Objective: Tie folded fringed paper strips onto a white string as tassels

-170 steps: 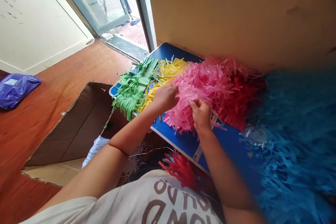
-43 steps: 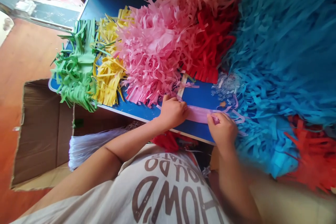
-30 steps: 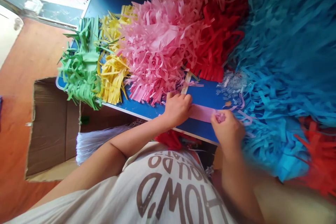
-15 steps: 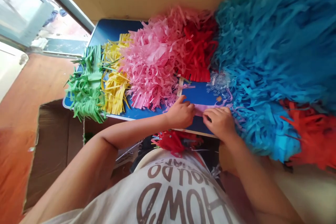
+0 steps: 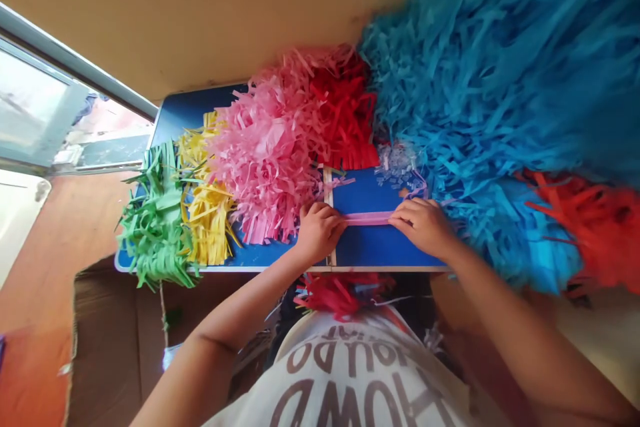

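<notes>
- A blue fringe heap (image 5: 500,80) is filling the picture from 12 o'clock round to 4 o'clock. It is spilling over the right part of the bench.
- The blue bench (image 5: 370,247) is lying across the middle. A pale seam is running over it from 12 to 6 o'clock, just beside the left hand.
- A cardboard box (image 5: 115,347) is sitting on the floor at 8 o'clock, below the bench edge.
- A pink fringe pile (image 5: 265,153) is lying at 10 o'clock of the hands. A red fringe pile (image 5: 345,113) is touching it at 12 o'clock.
- An orange-red fringe pile (image 5: 600,233) is showing at 3 o'clock, against the blue heap.
- A green fringe bunch (image 5: 155,227) is hanging over the bench's 9 o'clock end, and a yellow fringe bunch (image 5: 205,227) is lying between it and the pink pile.
- Both forearms are reaching up from 6 o'clock, converging toward the centre.
- The left hand (image 5: 317,230) is curling knuckles-up, fingers pinching the strip's 9 o'clock end.
- The right hand (image 5: 423,223) is lying palm-down, fingers pointing toward 9 o'clock and gripping the strip's 3 o'clock end.
- The pink strip (image 5: 367,218) is stretching taut between the hands, its long axis running from 9 to 3 o'clock, low over the bare bench near the front edge. It is looking narrow, flat and pale pink, with loose pale tails trailing past the right hand.
</notes>
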`<state>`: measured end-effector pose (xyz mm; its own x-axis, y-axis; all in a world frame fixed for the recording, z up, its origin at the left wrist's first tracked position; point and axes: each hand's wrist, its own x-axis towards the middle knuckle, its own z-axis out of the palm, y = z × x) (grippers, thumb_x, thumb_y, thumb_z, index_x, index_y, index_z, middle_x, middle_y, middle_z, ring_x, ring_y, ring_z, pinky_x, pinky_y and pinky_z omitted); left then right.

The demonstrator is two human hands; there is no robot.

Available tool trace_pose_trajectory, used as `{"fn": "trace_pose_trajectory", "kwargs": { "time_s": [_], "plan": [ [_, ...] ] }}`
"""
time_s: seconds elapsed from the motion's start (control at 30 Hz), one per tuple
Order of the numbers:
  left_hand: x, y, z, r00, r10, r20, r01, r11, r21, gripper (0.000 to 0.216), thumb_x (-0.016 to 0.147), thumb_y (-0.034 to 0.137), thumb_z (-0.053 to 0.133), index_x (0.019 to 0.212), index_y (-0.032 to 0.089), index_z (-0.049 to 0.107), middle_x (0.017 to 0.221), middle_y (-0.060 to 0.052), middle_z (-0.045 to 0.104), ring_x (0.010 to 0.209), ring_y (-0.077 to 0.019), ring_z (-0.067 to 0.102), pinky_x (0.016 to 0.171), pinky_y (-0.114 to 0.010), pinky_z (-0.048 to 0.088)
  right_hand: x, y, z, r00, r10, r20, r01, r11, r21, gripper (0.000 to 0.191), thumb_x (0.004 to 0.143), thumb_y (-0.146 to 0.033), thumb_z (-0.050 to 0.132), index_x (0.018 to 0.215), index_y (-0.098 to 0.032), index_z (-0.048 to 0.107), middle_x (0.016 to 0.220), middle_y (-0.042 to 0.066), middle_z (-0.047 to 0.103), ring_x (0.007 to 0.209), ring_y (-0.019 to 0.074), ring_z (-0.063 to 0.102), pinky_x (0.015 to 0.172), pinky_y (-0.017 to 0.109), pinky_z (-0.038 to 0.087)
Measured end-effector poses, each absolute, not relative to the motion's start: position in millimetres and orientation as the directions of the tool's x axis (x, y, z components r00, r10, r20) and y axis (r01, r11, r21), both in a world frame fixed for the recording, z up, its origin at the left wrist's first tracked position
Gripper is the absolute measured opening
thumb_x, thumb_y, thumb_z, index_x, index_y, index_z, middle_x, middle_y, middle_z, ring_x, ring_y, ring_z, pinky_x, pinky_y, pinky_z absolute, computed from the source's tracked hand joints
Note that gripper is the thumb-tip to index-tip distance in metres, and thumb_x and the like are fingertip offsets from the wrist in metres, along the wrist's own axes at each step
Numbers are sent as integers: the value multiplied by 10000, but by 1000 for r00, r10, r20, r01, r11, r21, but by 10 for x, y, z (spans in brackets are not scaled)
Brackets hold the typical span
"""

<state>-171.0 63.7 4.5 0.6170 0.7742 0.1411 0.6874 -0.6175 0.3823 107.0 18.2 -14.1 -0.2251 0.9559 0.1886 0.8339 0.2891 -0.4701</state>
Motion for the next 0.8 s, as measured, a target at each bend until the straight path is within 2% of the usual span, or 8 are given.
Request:
{"fn": "trace_pose_trajectory", "kwargs": {
  "time_s": [0.07,0.2,0.43,0.53,0.6,0.67,0.7,0.8],
  "plan": [
    [-1671,649,36,571,809,140,715,-574,399,295,969,376,535,836,207,737,917,-67,735,976,-224,587,946,-452,352,1035,220,-115,-188,965,184,851,254,-459,344,963,-405,539,727,-227,714,795,12,716,790,168,603,730,312,313],
    [-1581,668,53,515,851,105,780,-516,354,286,923,354,573,733,196,717,822,-65,717,917,-241,579,895,-470,347,957,270,-58,-135,981,140,880,183,-437,431,952,-456,528,620,-213,656,678,5,665,668,150,569,665,309,295],
    [-1505,752,137,545,838,-21,805,-516,292,330,898,343,557,630,181,663,719,-72,686,850,-249,572,830,-463,346,955,354,-63,-59,998,24,886,64,-460,545,916,-588,499,527,-217,588,617,5,627,573,135,523,608,302,295],
    [-1502,772,155,542,839,-53,816,-510,273,287,890,363,583,683,181,663,743,-78,688,857,-260,575,821,-462,352,995,396,-54,-28,998,-48,897,4,-442,541,889,-629,513,536,-224,578,612,12,626,544,141,495,559,307,258],
    [-1512,784,170,531,847,-17,821,-509,257,198,887,364,610,843,189,690,846,-83,705,894,-269,576,827,-460,363,992,393,7,3,1000,-10,926,-7,-377,462,883,-599,549,619,-224,603,643,17,639,568,154,500,577,313,256],
    [-1528,798,192,607,792,67,762,-603,235,175,924,311,583,1038,224,683,1022,-82,709,983,-267,571,886,-464,368,932,347,107,-42,993,106,958,70,-278,315,913,-474,572,748,-215,645,766,37,687,677,177,549,657,331,284],
    [-1536,806,206,682,724,103,695,-685,216,185,950,278,549,1082,249,675,1077,-70,702,1030,-259,562,934,-468,363,884,310,160,-118,980,159,961,153,-229,244,929,-400,570,801,-213,659,838,48,705,748,188,569,708,348,291],
    [-1551,822,245,863,490,120,475,-870,135,251,996,202,449,1006,268,692,981,-25,705,1084,-229,545,1097,-490,290,724,196,254,-382,904,190,902,410,-134,155,944,-250,555,866,-202,679,919,56,718,848,192,576,807,382,273]
  ]
}}
